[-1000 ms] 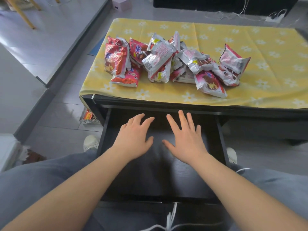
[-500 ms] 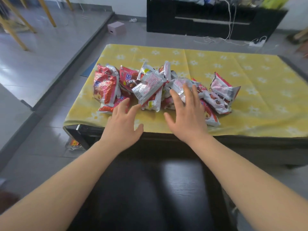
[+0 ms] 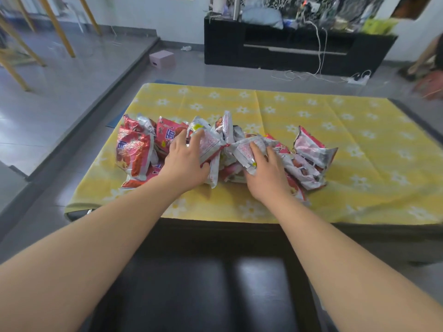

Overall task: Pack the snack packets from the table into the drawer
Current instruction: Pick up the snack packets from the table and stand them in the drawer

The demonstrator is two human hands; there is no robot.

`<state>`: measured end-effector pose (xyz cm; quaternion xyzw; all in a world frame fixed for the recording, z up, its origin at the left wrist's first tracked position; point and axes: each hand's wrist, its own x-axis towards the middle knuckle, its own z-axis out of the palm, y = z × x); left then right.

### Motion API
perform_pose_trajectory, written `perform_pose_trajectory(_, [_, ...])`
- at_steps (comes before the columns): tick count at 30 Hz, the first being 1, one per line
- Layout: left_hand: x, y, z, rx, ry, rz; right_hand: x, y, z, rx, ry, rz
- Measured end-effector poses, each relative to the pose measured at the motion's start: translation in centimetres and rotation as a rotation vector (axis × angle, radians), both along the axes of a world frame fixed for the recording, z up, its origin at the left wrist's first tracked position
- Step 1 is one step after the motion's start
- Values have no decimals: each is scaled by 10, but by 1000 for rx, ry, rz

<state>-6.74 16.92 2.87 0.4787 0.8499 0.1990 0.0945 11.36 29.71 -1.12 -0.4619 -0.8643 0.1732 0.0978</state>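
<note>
Several red, pink and silver snack packets (image 3: pixel 134 152) lie heaped on the yellow flowered cloth of the table (image 3: pixel 359 140). My left hand (image 3: pixel 184 161) rests on the middle of the heap, fingers and thumb closed around a white-and-pink packet (image 3: pixel 212 142). My right hand (image 3: pixel 266 173) sits just to its right, fingers curled onto a silver-pink packet (image 3: pixel 244 149). Both packets still touch the pile. The open black drawer (image 3: pixel 182 291) lies below the table's front edge, between my forearms, with nothing visible in it.
A black TV cabinet (image 3: pixel 287 49) stands behind the table, with white cables and a power strip (image 3: pixel 357 80) on the floor. A pink box (image 3: pixel 161 59) sits on the floor at the back left. Wooden chair legs (image 3: pixel 57 27) stand on a raised floor step.
Both hands rose from over the open drawer, passed the table's front edge and landed on the packet heap, closing on packets. My view tilted up.
</note>
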Motion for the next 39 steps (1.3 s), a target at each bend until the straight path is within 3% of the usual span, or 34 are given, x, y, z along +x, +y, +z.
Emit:
perform_pose_trajectory(3, [0,10,1,-25,3,27,5,3,5,-82,105,14])
perform_pose_trajectory(8, [-2,15,7,41,5,72,16,-3,35,-322,473,-44])
perform_pose_trajectory(13, [-4,-1,19,393,-274,226,28,-15,57,-893,1103,-291])
perform_pose_trajectory(17, [-4,-18,26,443,-321,233,37,-27,55,-1121,1333,-349])
perform_pose_trajectory(22, [-2,-42,28,501,-615,398,50,-53,56,-1259,1397,-324])
perform_pose_trajectory(27, [18,-76,34,545,-1279,440,67,-74,55,-1382,1271,-178])
perform_pose_trajectory(31, [42,-100,23,542,-1571,501,70,-96,59,-1453,1254,-113])
perform_pose_trajectory(34, [52,-120,17,514,-1670,396,71,-113,60,-1502,1257,-88])
perform_pose_trajectory(39, [60,-148,14,387,-1507,257,81,-127,62,-1558,1170,-47])
